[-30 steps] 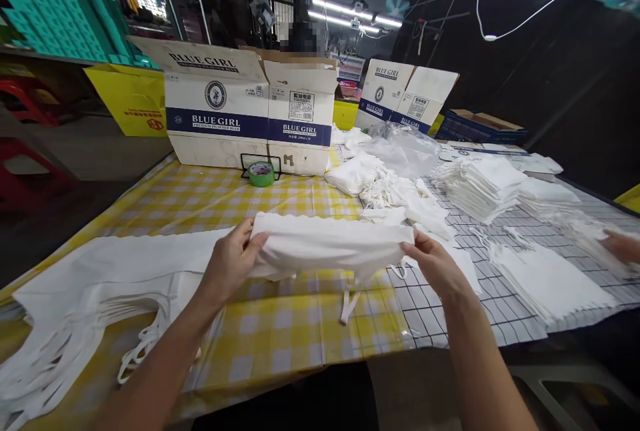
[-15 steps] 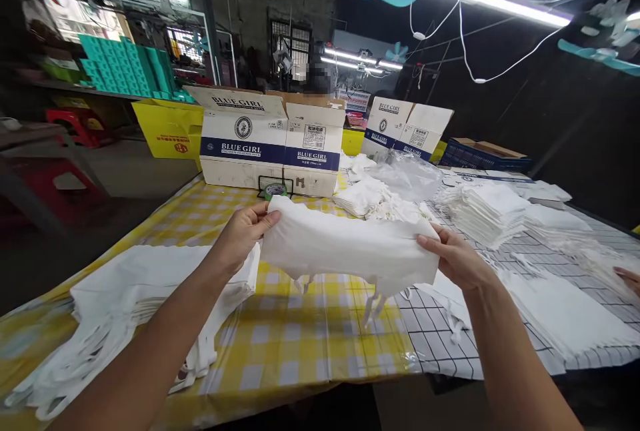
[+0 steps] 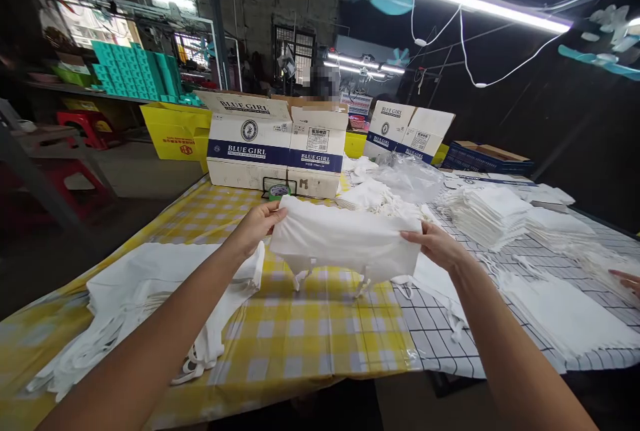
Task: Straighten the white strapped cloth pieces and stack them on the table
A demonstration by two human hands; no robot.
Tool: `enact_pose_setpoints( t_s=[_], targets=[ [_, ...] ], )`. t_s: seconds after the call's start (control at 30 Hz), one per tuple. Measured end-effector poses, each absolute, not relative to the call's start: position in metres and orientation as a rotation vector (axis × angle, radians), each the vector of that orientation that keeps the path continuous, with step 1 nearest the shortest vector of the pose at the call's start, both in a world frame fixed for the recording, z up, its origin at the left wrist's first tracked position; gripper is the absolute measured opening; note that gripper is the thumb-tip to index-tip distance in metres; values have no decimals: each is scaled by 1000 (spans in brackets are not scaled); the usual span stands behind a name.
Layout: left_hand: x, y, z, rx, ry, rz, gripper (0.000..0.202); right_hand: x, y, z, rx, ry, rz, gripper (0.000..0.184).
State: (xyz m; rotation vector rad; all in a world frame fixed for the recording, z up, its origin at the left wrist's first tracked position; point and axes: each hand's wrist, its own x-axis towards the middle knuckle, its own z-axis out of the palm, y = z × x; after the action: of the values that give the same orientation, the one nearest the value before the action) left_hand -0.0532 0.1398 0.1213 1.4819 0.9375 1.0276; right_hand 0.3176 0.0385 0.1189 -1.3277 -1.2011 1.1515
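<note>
A white strappy garment, like a camisole top, is stretched sideways above the yellow checked cloth, its straps dangling below. My left hand pinches its upper left corner between thumb and fingers. At the other end, my right hand grips the right edge with the thumb in front. Beside my left forearm lies a stack of similar white garments, straps trailing toward the table's front edge; my forearm hides part of it. More white garments lie flat behind and beside my right hand.
A white and blue carton stands at the back, with a green tape roll before it. Stacked white fabric and clear plastic occupy the right side. Another person's hand shows at the right edge.
My right hand has moved left and my left hand slightly right, so the garment spans less width. Its straps hang nearer the middle. The camera view has shifted a little.
</note>
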Motion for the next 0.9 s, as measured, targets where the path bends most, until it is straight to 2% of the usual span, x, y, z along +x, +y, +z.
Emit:
enact_pose_setpoints(
  t_s=[0.23, 0.33, 0.5, 0.63, 0.7, 0.8, 0.87, 0.9],
  targets=[
    [-59, 170, 119, 1511, 949, 1137, 45, 312, 61, 123, -1318, -1359, 747, 31],
    [-77, 152, 104, 1669, 931, 1046, 39, 309, 42, 109, -1315, -1550, 656, 23],
    [-104, 86, 34, 1958, 898, 626, 32, 298, -10, 32, -1382, -1889, 711, 15],
    [-117, 39, -32, 2189, 868, 304, 26, 291, -48, -29, -1473, -1946, 819, 17],
    [-121, 26, -55, 2307, 912, 272, 32, 292, -57, -43, -1514, -1925, 801, 29],
    [-123, 19, -71, 2457, 971, 287, 59, 294, -59, -48, -1529, -1945, 770, 48],
    [-122, 20, -71, 2562, 972, 283, 63, 293, -53, -44, -1511, -1987, 743, 43],
    [-120, 20, -68, 2621, 973, 300, 58, 292, -50, -41, -1508, -2000, 735, 37]
  ],
)
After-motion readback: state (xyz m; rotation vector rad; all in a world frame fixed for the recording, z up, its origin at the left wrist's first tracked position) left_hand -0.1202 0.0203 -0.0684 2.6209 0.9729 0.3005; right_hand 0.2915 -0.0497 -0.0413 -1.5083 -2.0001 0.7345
